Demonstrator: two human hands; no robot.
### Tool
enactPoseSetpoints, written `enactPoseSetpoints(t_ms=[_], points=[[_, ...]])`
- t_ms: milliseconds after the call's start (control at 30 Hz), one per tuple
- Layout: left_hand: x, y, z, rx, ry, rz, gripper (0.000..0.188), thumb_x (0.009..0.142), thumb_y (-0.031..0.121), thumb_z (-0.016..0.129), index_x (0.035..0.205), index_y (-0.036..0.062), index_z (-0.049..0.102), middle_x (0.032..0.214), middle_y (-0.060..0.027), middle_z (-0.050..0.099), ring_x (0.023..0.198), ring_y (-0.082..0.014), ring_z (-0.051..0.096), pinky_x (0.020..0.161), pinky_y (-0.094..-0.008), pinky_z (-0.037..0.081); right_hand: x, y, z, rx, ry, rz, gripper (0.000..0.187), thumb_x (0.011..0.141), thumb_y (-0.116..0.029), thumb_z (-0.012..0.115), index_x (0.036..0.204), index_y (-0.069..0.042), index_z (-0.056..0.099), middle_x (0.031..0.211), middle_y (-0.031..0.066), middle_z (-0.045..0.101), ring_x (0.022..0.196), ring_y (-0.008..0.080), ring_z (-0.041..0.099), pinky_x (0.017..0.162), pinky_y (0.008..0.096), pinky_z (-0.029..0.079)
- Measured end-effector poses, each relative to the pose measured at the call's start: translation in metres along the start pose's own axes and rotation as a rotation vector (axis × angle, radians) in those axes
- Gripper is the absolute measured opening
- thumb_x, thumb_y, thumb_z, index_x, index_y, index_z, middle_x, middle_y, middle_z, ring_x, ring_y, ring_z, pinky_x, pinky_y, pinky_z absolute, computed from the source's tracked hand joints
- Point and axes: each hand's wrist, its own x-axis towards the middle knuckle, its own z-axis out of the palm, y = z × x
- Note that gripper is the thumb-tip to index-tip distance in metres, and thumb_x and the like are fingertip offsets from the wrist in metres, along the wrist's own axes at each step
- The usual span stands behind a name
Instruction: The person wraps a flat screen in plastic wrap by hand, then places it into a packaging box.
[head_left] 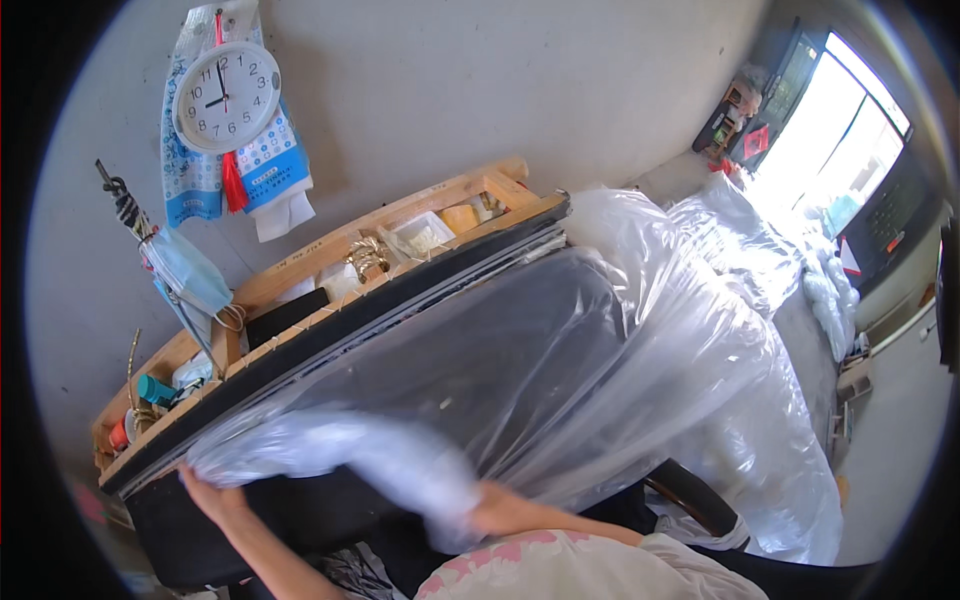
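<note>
A large clear plastic sheet [560, 350] lies over the dark tabletop and trails off to the right in loose, shiny folds. At the table's left end, my left hand [213, 496] pinches a corner of it. My right hand [490, 510], smeared by motion, is closed on a bunched part of the sheet close to my body. Between the two hands a whitish, blurred fold [340, 450] of the plastic is lifted. Below it shows a bare black part of the table [300, 515].
A wooden tray [380, 215] along the wall holds gold cord, a white box and small items. A face mask [190, 270] and folded umbrella [125, 205] stand by it. A clock [227, 97] hangs above. A dark chair arm [695, 497] is at my right.
</note>
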Motion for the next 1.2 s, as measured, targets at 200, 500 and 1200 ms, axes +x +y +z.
enactPoseSetpoints(t_ms=[200,500,1200], points=[[-0.076,0.041,-0.007,-0.113,-0.011,0.078,0.07,0.083,0.057,0.035,0.13,0.005,0.036,0.131,-0.019,0.037,0.121,-0.0367,0.035,0.099,-0.0537,0.027,0.001,-0.047,-0.08,0.275,0.292,-0.538,0.007,0.083,-0.006,0.055,0.087,-0.002,0.059,0.082,0.0086,0.061,0.068,0.0138,0.059,0.062,0.0275,0.049],[-0.049,0.077,-0.014,1.317,0.09,0.572,0.02,0.084,0.018,0.051,0.082,-0.0014,0.056,0.066,-0.01,0.057,0.06,-0.022,0.056,0.056,-0.0321,0.043,0.045,-0.044,-0.214,-1.39,0.959,-0.11,0.045,0.086,-0.031,0.046,0.123,-0.005,0.043,0.13,0.0161,0.038,0.12,0.0313,0.035,0.097,0.046,0.026],[-0.022,0.143,-0.103,2.319,0.073,0.813,0.058,0.082,0.032,0.056,0.126,-0.003,0.041,0.125,-0.0206,0.045,0.119,-0.0338,0.039,0.1,-0.0398,0.029,0.008,-0.053,-0.171,-1.445,0.507,-0.328,0.061,0.075,-0.054,0.053,0.123,-0.016,0.047,0.135,0.0144,0.033,0.125,0.0348,0.029,0.092,0.0653,0.017]])
